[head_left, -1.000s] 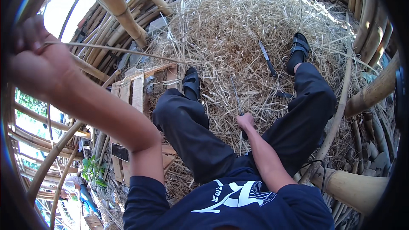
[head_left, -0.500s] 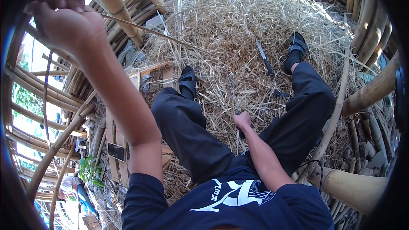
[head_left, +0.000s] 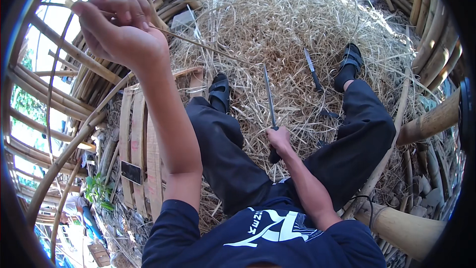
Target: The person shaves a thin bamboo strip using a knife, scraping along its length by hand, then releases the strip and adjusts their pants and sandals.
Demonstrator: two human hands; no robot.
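Observation:
My left hand (head_left: 116, 27) is raised high at the upper left, fingers closed on a thin bamboo strip (head_left: 198, 44) that runs down to the right toward the blade. My right hand (head_left: 278, 139) sits low between my knees, gripping the dark handle of a long knife (head_left: 269, 97) whose blade points up and away over the heap of bamboo shavings (head_left: 297, 25). The strip's far end meets the blade near its tip. My legs in dark trousers spread to either side, with black sandals on both feet.
A second knife (head_left: 313, 72) lies on the shavings near my right foot. Flat bamboo slats (head_left: 136, 139) lie at the left. Thick bamboo poles (head_left: 426, 121) stand at the right, and a curved bamboo frame (head_left: 59, 69) surrounds me. A small dark device (head_left: 131, 172) rests on the slats.
My left hand has kept rising and moving right, drawing the thin strip upward. The knife in my right hand now points more upright over the shavings.

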